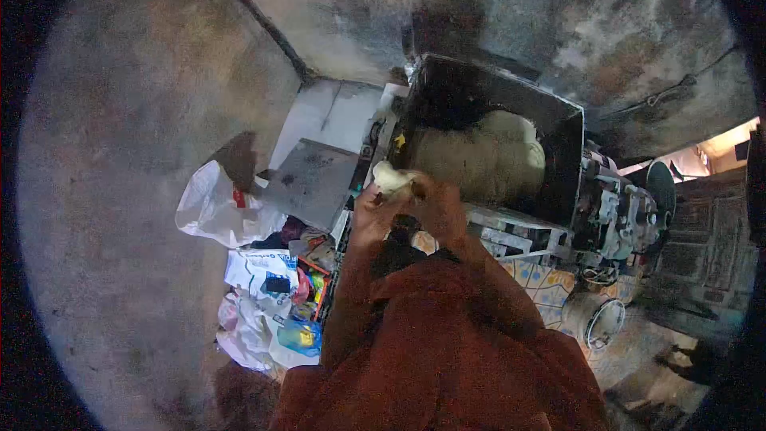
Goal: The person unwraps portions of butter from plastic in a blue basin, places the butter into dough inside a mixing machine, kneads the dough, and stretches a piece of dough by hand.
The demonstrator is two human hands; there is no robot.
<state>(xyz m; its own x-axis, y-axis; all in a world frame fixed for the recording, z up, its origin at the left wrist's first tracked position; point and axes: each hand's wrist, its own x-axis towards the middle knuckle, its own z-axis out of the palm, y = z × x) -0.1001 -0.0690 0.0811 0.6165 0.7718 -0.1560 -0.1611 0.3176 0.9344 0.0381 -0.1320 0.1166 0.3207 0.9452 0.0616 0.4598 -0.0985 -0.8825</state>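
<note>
A small pale lump of dough [389, 176] is held between my two hands at the near left corner of a large dark metal box [499, 80]. My left hand [373, 209] has its fingers closed around the lump from below and the left. On the other side, my right hand [437, 201] presses its curled fingers against the same piece. Inside the box lies a big smooth mass of dough [479, 156], just beyond my right hand. Shadow hides part of my fingertips.
Left of the box stand a grey flat board [313, 183] and a white plastic bag [211, 211]. More bags and packets [259, 323] lie below them. Machinery [618, 211] adjoins the box's right side. A round container [604, 324] rests on the tiled floor, near a wooden door [702, 231].
</note>
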